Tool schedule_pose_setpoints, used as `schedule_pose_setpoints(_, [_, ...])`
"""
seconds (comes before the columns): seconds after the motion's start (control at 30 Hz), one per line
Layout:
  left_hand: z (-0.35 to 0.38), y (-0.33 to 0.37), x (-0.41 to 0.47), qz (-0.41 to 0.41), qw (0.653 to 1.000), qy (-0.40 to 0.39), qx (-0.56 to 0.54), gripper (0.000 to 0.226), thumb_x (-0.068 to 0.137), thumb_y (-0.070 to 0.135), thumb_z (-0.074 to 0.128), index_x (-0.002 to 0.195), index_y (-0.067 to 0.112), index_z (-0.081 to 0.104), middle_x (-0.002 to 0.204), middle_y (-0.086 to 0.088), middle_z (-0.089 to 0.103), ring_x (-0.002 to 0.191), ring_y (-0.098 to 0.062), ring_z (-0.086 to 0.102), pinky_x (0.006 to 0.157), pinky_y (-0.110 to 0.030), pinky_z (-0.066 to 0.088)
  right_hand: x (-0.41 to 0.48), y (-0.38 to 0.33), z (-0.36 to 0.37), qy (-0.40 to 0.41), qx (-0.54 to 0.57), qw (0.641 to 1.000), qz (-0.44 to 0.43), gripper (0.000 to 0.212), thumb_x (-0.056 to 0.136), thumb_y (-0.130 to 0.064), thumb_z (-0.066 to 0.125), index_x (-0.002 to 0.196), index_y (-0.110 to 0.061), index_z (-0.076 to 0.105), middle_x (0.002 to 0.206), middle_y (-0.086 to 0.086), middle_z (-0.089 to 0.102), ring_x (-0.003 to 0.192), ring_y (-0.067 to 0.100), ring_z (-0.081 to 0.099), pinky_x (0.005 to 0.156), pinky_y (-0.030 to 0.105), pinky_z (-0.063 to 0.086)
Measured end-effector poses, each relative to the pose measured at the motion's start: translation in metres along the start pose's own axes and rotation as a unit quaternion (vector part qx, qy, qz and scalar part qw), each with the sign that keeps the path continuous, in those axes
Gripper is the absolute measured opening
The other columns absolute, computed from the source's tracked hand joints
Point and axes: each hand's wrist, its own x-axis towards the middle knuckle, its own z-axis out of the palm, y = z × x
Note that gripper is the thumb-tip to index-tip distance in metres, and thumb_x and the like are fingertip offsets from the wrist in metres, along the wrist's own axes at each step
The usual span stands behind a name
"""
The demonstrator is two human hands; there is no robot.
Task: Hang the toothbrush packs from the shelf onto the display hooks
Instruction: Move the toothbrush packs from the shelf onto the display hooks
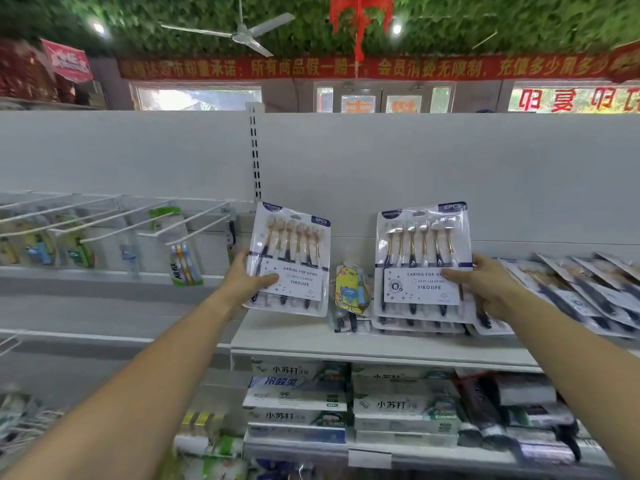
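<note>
My left hand (247,277) grips one six-brush toothbrush pack (294,251) by its left edge, held upright above the white shelf (381,344). My right hand (485,282) holds a second identical pack (424,251) by its right edge, standing it over a flat stack of more packs (415,325) on the shelf. White wire display hooks (187,221) stick out to the left of the left pack; several carry other toothbrush packs at the back.
More toothbrush packs (581,285) lie fanned on the shelf's right end. A small yellow children's toothbrush pack (351,289) leans between the two held packs. Toothpaste boxes (346,400) fill the shelf below. A slotted upright (255,150) divides the white back panel.
</note>
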Motion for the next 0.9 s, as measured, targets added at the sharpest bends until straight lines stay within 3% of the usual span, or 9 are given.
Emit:
schedule_pose_setpoints(0.13, [-0.006, -0.007, -0.014, 0.015, 0.999, 0.013, -0.031, 0.076, 0.080, 0.003, 0.083, 0.140, 0.030, 0.044, 0.119, -0.004, 0.073, 0.108, -0.025, 0.071, 0.093, -0.050, 0.057, -0.002, 0.011, -0.005, 0.006, 0.028, 0.998, -0.054, 0.039, 0.085, -0.006, 0.076, 0.122, -0.006, 0.064, 0.109, 0.015, 0.075, 0.097, 0.037, 0.074, 0.087, 0.048, 0.059])
schedule_pose_setpoints(0.23, [-0.005, -0.011, -0.034, 0.019, 0.996, 0.028, -0.077, 0.061, 0.083, -0.001, 0.078, 0.126, 0.031, 0.051, 0.120, -0.008, 0.071, 0.107, -0.025, 0.071, 0.093, -0.048, 0.058, -0.006, 0.021, -0.005, -0.008, 0.049, 0.996, -0.073, 0.033, 0.088, -0.008, 0.075, 0.119, -0.004, 0.065, 0.103, 0.016, 0.077, 0.096, 0.040, 0.073, 0.069, 0.033, 0.060])
schedule_pose_setpoints(0.3, [-0.006, -0.018, -0.048, 0.028, 0.993, 0.030, -0.109, 0.062, 0.082, -0.005, 0.076, 0.129, 0.025, 0.051, 0.123, -0.011, 0.070, 0.110, -0.026, 0.070, 0.088, -0.039, 0.061, -0.013, 0.026, 0.001, -0.045, 0.092, 0.991, -0.085, 0.038, 0.085, -0.005, 0.075, 0.120, 0.000, 0.062, 0.106, 0.020, 0.075, 0.099, 0.036, 0.073, 0.063, 0.028, 0.062])
schedule_pose_setpoints(0.4, [-0.009, -0.031, -0.072, 0.045, 0.992, 0.021, -0.118, 0.069, 0.078, -0.001, 0.079, 0.136, 0.024, 0.050, 0.126, -0.008, 0.071, 0.116, -0.025, 0.069, 0.093, -0.039, 0.058, -0.021, 0.036, 0.010, -0.118, 0.106, 0.984, -0.081, 0.086, 0.050, -0.033, 0.100, 0.123, -0.010, 0.060, 0.109, 0.018, 0.075, 0.101, 0.035, 0.073, 0.076, 0.045, 0.064])
schedule_pose_setpoints(0.47, [-0.012, -0.039, -0.089, 0.047, 0.992, 0.026, -0.116, 0.080, 0.072, 0.007, 0.082, 0.141, 0.024, 0.047, 0.126, -0.004, 0.071, 0.118, -0.024, 0.068, 0.102, -0.046, 0.052, -0.022, 0.043, 0.018, -0.153, 0.108, 0.979, -0.081, 0.102, 0.034, -0.042, 0.102, 0.123, -0.015, 0.061, 0.108, 0.014, 0.076, 0.098, 0.032, 0.075, 0.074, 0.044, 0.064])
schedule_pose_setpoints(0.6, [-0.019, -0.052, -0.119, 0.048, 0.991, 0.048, -0.117, 0.079, 0.072, 0.009, 0.082, 0.139, 0.034, 0.048, 0.128, -0.001, 0.071, 0.119, -0.025, 0.067, 0.105, -0.052, 0.048, -0.032, 0.047, 0.033, -0.196, 0.137, 0.968, -0.073, 0.060, 0.068, -0.015, 0.082, 0.124, -0.020, 0.061, 0.110, 0.012, 0.076, 0.097, 0.030, 0.075, 0.069, 0.042, 0.064])
schedule_pose_setpoints(0.77, [-0.033, -0.063, -0.155, 0.064, 0.986, 0.085, -0.130, 0.086, 0.072, 0.011, 0.090, 0.144, 0.023, 0.045, 0.132, -0.008, 0.068, 0.122, -0.028, 0.065, 0.107, -0.053, 0.049, -0.036, 0.057, 0.047, -0.238, 0.157, 0.956, -0.062, 0.052, 0.073, -0.006, 0.076, 0.122, -0.014, 0.060, 0.109, 0.015, 0.076, 0.092, 0.027, 0.076, 0.057, 0.028, 0.060])
schedule_pose_setpoints(0.83, [-0.040, -0.066, -0.172, 0.063, 0.985, 0.099, -0.126, 0.088, 0.069, 0.015, 0.092, 0.143, 0.024, 0.046, 0.130, -0.008, 0.069, 0.121, -0.028, 0.066, 0.101, -0.046, 0.055, -0.039, 0.063, 0.056, -0.265, 0.150, 0.951, -0.053, 0.050, 0.079, 0.002, 0.072, 0.125, -0.011, 0.059, 0.109, 0.017, 0.075, 0.089, 0.024, 0.077, 0.055, 0.024, 0.058])
schedule_pose_setpoints(0.9, [-0.049, -0.069, -0.191, 0.060, 0.982, 0.117, -0.138, 0.081, 0.072, 0.005, 0.088, 0.140, 0.025, 0.048, 0.128, -0.007, 0.071, 0.119, -0.027, 0.067, 0.094, -0.041, 0.059, -0.042, 0.072, 0.068, -0.285, 0.134, 0.948, -0.043, 0.042, 0.086, 0.006, 0.068, 0.123, -0.011, 0.058, 0.108, 0.018, 0.074, 0.083, 0.022, 0.077, 0.048, 0.021, 0.054])
